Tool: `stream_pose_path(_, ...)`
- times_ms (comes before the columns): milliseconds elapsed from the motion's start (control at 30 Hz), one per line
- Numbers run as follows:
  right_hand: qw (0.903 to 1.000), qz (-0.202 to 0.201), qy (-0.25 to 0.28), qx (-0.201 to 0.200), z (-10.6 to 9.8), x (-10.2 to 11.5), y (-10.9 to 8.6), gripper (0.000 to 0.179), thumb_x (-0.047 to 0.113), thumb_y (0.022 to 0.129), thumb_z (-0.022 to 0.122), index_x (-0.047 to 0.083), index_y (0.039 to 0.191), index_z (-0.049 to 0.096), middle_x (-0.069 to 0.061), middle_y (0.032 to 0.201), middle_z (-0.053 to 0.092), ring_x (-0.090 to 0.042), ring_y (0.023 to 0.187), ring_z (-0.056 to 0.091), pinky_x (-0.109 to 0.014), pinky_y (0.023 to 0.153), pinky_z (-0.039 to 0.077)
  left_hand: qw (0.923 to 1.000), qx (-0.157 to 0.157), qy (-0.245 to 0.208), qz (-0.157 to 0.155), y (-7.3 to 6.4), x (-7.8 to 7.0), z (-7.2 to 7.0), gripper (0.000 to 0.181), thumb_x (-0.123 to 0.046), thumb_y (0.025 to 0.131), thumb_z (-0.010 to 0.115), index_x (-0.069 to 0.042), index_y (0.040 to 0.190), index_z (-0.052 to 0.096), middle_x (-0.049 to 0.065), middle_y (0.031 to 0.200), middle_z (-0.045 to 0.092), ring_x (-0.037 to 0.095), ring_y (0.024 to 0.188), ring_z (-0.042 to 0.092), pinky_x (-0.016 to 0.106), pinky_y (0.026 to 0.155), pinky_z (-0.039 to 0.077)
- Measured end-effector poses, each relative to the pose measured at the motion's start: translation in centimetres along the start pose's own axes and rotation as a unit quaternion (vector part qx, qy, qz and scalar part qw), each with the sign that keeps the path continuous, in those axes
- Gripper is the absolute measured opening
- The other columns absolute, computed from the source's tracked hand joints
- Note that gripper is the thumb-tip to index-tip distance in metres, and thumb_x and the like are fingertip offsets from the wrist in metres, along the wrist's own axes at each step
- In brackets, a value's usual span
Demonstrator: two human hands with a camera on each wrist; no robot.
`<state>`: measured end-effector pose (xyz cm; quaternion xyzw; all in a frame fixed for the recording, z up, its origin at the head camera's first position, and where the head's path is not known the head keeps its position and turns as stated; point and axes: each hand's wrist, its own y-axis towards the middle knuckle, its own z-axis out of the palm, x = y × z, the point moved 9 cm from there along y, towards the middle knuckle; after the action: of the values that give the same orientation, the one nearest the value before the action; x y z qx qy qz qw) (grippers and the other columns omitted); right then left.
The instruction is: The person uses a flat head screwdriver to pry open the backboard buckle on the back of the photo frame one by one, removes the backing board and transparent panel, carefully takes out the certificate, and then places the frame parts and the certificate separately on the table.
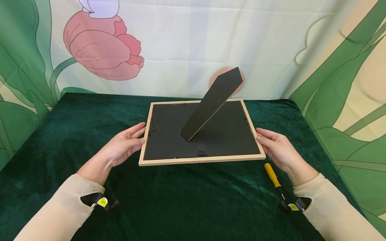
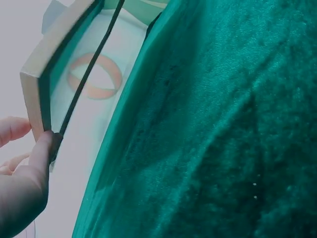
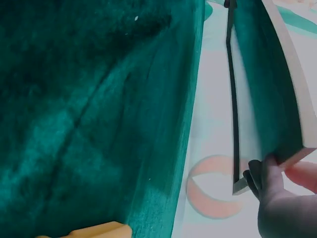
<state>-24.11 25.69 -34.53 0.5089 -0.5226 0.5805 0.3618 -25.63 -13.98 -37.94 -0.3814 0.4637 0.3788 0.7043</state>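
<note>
A picture frame [image 1: 166, 140] with a light wooden border is held up off the green cloth, its black backing toward me. From the backing a black easel leg [image 1: 212, 103] stands swung out, pointing up and to the right. My left hand [image 1: 125, 144] pinches the frame's left edge between thumb and fingers. At the opposite edge, my right hand [image 1: 278, 149] grips it the same way. Both wrist views show the wooden border [image 2: 34, 99] between thumb and fingers, and the frame's shiny front reflects the cloth. Below the right hand lies a yellow-handled screwdriver [image 1: 272, 174].
A dark green velvet cloth [image 1: 193, 201] covers the table. Behind it hangs a curtain [image 1: 181, 40] printed with a pink flower and green leaves. Black straps with yellow labels circle both wrists. The screwdriver's handle [image 3: 101, 230] shows at the bottom of the right wrist view.
</note>
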Motion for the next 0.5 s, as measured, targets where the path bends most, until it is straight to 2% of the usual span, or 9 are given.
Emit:
stream_pose_path(133, 0.9987, 0.003, -0.049, 0.010, 0.0, -0.7, 0.2, 0.057, 0.016, 0.099, 0.046, -0.005, 0.145, 0.019, -0.024, 0.145, 0.029, 0.001, 0.102, 0.058, -0.024, 0.088, 0.045, 0.9999, -0.011, -0.003, -0.001, 0.0, 0.2, -0.3, 0.075, 0.007, 0.092, 0.050, -0.008, 0.150, 0.005, 0.009, 0.155, 0.009, 0.010, 0.110, 0.058, 0.028, 0.090, 0.044)
stream_pose_path(267, 0.9939, 0.017, -0.109, 0.008, -0.1, -1.5, 0.3, 0.055, 0.021, 0.099, 0.047, -0.003, 0.144, 0.027, -0.022, 0.141, 0.039, -0.003, 0.105, 0.058, -0.028, 0.090, 0.044, 0.9997, -0.008, -0.021, -0.012, 0.0, 0.7, -0.4, 0.074, 0.007, 0.092, 0.048, -0.004, 0.149, 0.004, 0.013, 0.155, 0.008, 0.010, 0.106, 0.059, 0.028, 0.090, 0.044)
stream_pose_path(367, 0.9919, 0.027, -0.123, 0.011, 0.0, -2.2, 0.2, 0.055, 0.022, 0.098, 0.049, -0.002, 0.143, 0.031, -0.021, 0.139, 0.042, -0.007, 0.107, 0.058, -0.030, 0.091, 0.044, 0.9992, 0.000, -0.023, -0.032, 0.0, 1.5, -0.5, 0.071, 0.008, 0.092, 0.047, -0.001, 0.149, 0.005, 0.015, 0.154, 0.008, 0.011, 0.104, 0.060, 0.029, 0.091, 0.043)
stream_pose_path(500, 0.9915, 0.030, -0.125, 0.018, 0.3, -2.9, 0.2, 0.056, 0.020, 0.096, 0.053, -0.003, 0.143, 0.031, -0.022, 0.138, 0.042, -0.012, 0.110, 0.057, -0.033, 0.093, 0.043, 0.9986, -0.014, 0.014, -0.049, -0.2, 2.6, -0.8, 0.069, 0.007, 0.092, 0.048, 0.000, 0.148, 0.009, 0.015, 0.154, 0.010, 0.011, 0.104, 0.060, 0.029, 0.092, 0.043)
